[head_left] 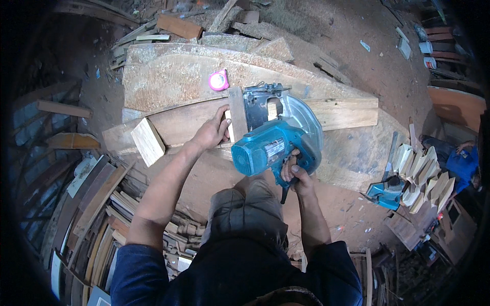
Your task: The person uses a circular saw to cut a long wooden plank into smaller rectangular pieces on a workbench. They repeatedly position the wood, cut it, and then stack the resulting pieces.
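A teal circular saw (265,148) with a clear blade guard lies across a pale wooden board (344,113) on the workbench. My right hand (297,172) is closed round its rear handle. My left hand (212,130) grips a short brown wooden strip (237,109) that stands along the left edge of the saw's base plate. Some of its fingertips are hidden behind the strip. The blade is covered by the guard and motor. Beyond my left hand lies a pink tape measure (218,80). A pale square wood piece (148,142) rests at the bench's near left edge.
Sawdust covers the far part of the bench (168,76). Stacked planks (97,229) fill the lower left. To the right, another teal power tool (385,194) sits beside a pile of cut wood pieces (423,173). A person in blue (462,163) is at the right rim.
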A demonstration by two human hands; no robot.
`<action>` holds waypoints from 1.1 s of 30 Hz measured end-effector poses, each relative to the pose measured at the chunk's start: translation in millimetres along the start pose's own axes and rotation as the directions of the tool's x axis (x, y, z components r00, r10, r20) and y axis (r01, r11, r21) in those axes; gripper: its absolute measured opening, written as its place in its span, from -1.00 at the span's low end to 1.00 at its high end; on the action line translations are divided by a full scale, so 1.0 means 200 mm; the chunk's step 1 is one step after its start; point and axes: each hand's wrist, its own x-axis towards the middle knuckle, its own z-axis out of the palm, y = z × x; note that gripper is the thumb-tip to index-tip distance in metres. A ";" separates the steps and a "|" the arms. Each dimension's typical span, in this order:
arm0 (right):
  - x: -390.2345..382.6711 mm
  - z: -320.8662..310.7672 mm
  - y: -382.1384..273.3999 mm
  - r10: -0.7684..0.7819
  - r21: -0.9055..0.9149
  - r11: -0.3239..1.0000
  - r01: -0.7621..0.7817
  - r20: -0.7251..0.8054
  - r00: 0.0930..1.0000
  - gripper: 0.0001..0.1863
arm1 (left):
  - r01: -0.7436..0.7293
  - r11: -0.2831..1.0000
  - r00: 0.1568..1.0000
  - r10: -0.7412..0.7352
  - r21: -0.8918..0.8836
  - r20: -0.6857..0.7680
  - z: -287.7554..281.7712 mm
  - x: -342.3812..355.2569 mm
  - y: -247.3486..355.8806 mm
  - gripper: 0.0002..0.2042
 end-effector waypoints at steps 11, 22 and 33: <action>0.06 0.08 -0.07 0.001 -0.005 1.000 -0.001 -0.039 0.999 -0.55 | -0.178 0.975 0.977 0.191 0.132 -0.093 0.06 0.04 -0.17 -0.49; 0.08 0.13 -0.17 -0.061 0.033 0.998 0.060 0.002 0.998 -0.58 | -0.213 0.902 0.976 0.175 -0.376 -0.133 0.09 0.13 -0.32 -0.48; -0.69 -0.28 -0.49 -0.254 -0.284 0.949 0.134 -0.442 0.860 -0.58 | -0.092 0.842 0.961 -0.064 -0.532 -0.268 -0.11 -0.09 -0.29 -0.61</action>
